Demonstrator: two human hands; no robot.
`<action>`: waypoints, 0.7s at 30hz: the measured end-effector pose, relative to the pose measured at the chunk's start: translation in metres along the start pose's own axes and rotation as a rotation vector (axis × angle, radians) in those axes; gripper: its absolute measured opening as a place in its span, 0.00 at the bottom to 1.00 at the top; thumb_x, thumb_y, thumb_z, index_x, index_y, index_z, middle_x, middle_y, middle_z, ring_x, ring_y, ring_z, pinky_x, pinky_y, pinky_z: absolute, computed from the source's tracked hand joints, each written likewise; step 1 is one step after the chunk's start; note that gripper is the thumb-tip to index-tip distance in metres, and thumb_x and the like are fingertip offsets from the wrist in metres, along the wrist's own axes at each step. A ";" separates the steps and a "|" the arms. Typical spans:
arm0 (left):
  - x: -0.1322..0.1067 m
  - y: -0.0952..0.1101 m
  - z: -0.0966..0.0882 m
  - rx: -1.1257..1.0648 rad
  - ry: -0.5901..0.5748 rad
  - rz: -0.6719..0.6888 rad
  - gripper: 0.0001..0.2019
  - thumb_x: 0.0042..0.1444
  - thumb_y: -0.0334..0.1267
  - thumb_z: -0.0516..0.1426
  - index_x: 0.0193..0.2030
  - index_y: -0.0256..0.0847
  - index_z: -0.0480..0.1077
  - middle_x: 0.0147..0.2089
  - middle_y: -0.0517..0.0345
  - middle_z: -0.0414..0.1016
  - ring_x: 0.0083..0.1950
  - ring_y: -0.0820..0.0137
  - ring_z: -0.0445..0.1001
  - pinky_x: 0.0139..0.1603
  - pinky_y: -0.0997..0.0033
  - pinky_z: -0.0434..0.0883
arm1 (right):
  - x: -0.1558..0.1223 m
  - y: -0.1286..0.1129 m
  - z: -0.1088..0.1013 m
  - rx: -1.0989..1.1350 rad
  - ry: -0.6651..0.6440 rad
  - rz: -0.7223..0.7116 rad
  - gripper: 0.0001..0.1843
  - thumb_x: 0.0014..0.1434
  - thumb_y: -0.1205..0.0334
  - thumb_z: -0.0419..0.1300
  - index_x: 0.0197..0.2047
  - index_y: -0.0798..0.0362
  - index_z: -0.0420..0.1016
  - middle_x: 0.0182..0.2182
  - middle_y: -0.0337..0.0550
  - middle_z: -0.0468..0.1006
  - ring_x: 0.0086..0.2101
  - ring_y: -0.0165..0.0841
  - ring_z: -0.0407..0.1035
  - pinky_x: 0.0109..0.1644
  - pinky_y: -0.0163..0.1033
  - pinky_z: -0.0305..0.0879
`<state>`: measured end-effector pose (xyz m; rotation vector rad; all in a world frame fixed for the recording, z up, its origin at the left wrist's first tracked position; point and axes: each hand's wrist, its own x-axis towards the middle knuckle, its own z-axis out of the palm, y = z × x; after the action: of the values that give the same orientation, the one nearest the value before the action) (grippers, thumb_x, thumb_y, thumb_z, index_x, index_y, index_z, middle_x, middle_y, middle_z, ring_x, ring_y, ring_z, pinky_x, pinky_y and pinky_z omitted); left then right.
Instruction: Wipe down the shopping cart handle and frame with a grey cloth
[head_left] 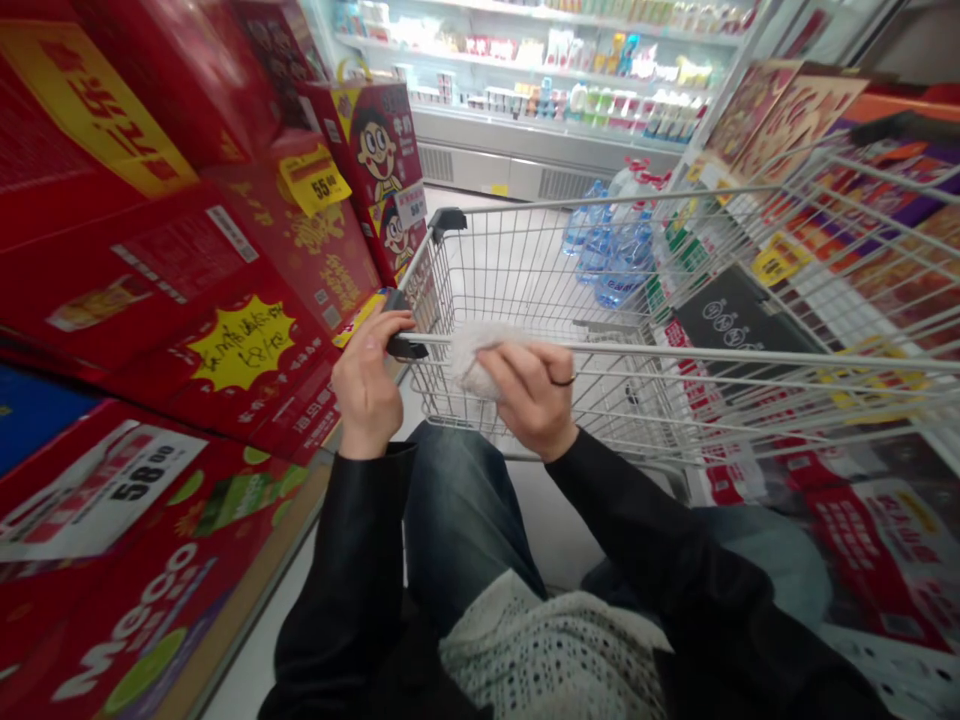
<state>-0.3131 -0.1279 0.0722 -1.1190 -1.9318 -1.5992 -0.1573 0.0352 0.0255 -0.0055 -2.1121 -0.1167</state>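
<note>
A wire shopping cart (525, 210) stands before me, its near top rail crossing in front of my knees. My right hand (536, 390) is closed on a whitish, fluffy cloth (476, 350), pressed against that rail. A dark ring sits on one of its fingers. My left hand (371, 380) is at the cart's near left corner, fingers curled around the black plastic corner piece (405, 345). The cloth's far side is partly hidden behind the fingers and wires. Through the mesh, the cart's floor is partly visible.
Stacked red cartons (150, 250) with price signs rise close on the left. Blue-tinted water bottles (619, 250) stand on the floor beyond the cart. A lit refrigerated shelf (525, 60) spans the back. Packaged goods (877, 540) line the right, close to the cart.
</note>
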 end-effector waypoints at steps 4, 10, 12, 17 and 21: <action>0.001 -0.005 0.002 0.036 0.003 0.016 0.26 0.74 0.46 0.39 0.49 0.43 0.79 0.57 0.55 0.81 0.67 0.63 0.74 0.74 0.53 0.68 | -0.066 -0.007 0.037 0.049 -0.110 -0.281 0.13 0.70 0.67 0.60 0.53 0.50 0.82 0.52 0.42 0.84 0.49 0.35 0.71 0.55 0.41 0.71; 0.003 -0.007 0.003 0.059 0.002 0.053 0.27 0.75 0.47 0.38 0.49 0.42 0.78 0.57 0.57 0.82 0.65 0.64 0.75 0.76 0.49 0.67 | -0.112 -0.013 0.055 0.085 -0.110 -0.389 0.09 0.68 0.68 0.62 0.40 0.50 0.84 0.42 0.38 0.85 0.42 0.30 0.74 0.43 0.34 0.71; 0.002 -0.005 0.004 0.075 0.005 0.052 0.27 0.74 0.47 0.38 0.49 0.42 0.78 0.57 0.57 0.82 0.65 0.64 0.75 0.75 0.49 0.67 | -0.090 -0.007 0.031 0.077 -0.079 -0.361 0.09 0.67 0.68 0.63 0.46 0.49 0.84 0.46 0.39 0.84 0.44 0.31 0.73 0.48 0.35 0.72; 0.000 -0.001 0.010 0.064 0.076 0.076 0.26 0.74 0.45 0.39 0.47 0.42 0.78 0.54 0.57 0.82 0.62 0.65 0.77 0.74 0.51 0.68 | -0.005 0.030 -0.054 -0.081 0.211 0.053 0.30 0.66 0.69 0.61 0.69 0.43 0.70 0.60 0.46 0.76 0.58 0.45 0.66 0.60 0.52 0.69; -0.001 0.005 0.017 0.153 0.078 0.036 0.26 0.75 0.46 0.39 0.47 0.41 0.77 0.56 0.54 0.81 0.66 0.63 0.75 0.74 0.49 0.67 | -0.004 0.041 -0.061 -0.094 0.354 0.153 0.30 0.66 0.69 0.59 0.70 0.42 0.69 0.58 0.47 0.77 0.55 0.45 0.67 0.60 0.54 0.69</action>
<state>-0.3052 -0.1119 0.0701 -1.0091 -1.9354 -1.4285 -0.1009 0.0707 0.0568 -0.1891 -1.7440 -0.1157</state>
